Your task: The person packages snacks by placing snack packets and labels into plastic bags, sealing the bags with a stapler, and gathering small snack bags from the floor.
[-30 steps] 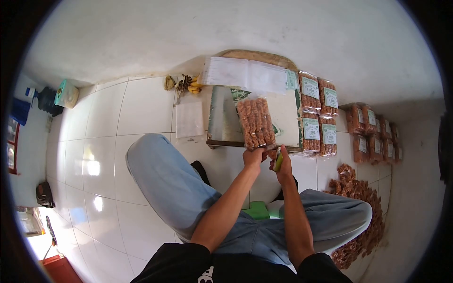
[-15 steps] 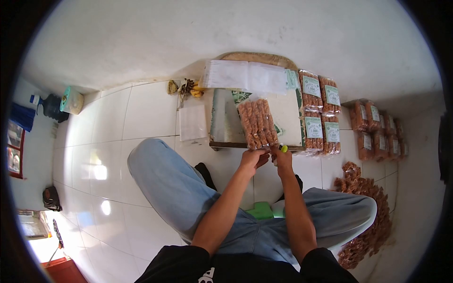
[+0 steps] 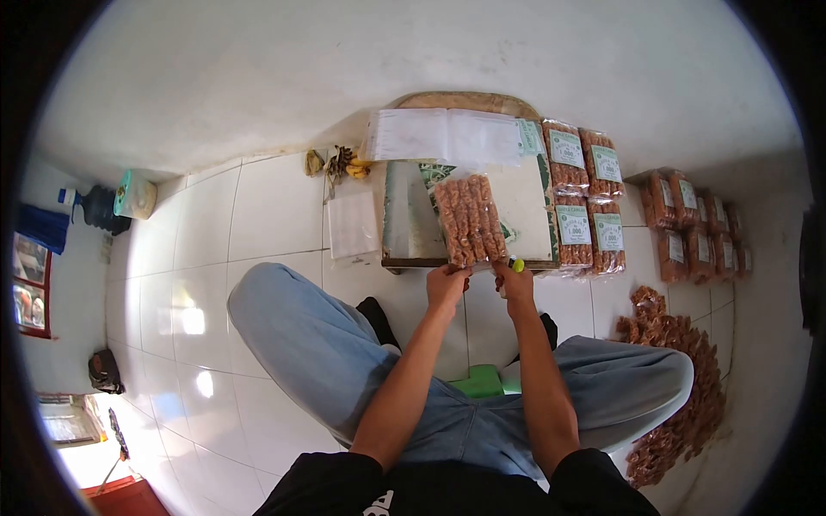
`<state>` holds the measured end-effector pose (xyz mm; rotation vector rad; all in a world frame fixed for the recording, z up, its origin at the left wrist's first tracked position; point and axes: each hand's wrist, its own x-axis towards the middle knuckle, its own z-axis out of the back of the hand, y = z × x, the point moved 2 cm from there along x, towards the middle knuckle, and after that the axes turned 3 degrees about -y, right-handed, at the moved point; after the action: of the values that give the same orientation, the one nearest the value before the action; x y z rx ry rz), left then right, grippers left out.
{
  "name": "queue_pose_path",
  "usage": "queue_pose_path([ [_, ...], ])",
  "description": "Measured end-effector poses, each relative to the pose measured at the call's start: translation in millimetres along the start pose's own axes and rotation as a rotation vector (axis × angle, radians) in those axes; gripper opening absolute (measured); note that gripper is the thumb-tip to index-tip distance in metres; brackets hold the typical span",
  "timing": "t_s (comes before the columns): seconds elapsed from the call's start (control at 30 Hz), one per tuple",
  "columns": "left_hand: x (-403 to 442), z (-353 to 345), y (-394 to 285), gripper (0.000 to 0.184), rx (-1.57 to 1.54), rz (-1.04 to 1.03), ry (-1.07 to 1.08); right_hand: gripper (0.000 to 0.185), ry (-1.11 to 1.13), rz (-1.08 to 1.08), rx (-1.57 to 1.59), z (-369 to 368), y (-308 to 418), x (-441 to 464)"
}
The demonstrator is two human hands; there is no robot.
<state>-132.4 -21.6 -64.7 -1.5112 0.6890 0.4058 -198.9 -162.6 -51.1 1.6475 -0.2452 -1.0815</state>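
A clear plastic bag of brown twisted snacks lies at the near edge of the low table, its near end reaching over the edge. My left hand is closed on the left corner of that end. At the right corner, the fingers of my right hand are closed around a small yellow-green and white tool, whose kind I cannot make out. The right fingertips also seem to touch the bag's edge. Empty plastic bags lie across the far side of the table, beside green printed labels.
Labelled snack packs stand stacked at the table's right side, with more packs by the wall. Loose small packets are heaped on the floor at right. Left of the table are bananas and a plastic sheet.
My hands have moved slightly apart along the bag's near edge, the left one shifting left. The bag has stayed almost in place, while the view has shifted a little.
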Motion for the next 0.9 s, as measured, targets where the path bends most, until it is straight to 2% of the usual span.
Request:
queue_pose_path([
  [0.17, -5, -4, -5, 0.011, -0.062, 0.035, 0.013, 0.017, 0.014, 0.01, -0.005, 5, -4, 5],
  [0.37, -2, -9, 1, 0.01, -0.133, 0.056, 0.027, 0.021, 0.043, -0.101, -0.087, 20, 7, -5],
  [0.43, -5, -13, -1, 0.01, -0.152, 0.065, 0.037, 0.03, 0.203, -0.124, -0.142, 28, 14, -11],
  [0.47, -7, -16, -2, 0.007, -0.205, 0.085, 0.022, 0.03, 0.199, -0.123, -0.146, 33, 17, -14],
  [0.53, -13, -22, -3, 0.005, -0.261, 0.108, 0.01, 0.03, 0.34, -0.226, -0.072, 39, 17, -21],
  [0.63, -16, -29, -1, 0.006, -0.26, 0.142, 0.026, 0.037, 0.408, -0.287, -0.035, 48, 6, -18],
  [0.9, -16, -30, 0, 0.018, 0.012, 0.115, 0.035, 0.037, 0.43, -0.266, 0.039, 35, -6, -25],
])
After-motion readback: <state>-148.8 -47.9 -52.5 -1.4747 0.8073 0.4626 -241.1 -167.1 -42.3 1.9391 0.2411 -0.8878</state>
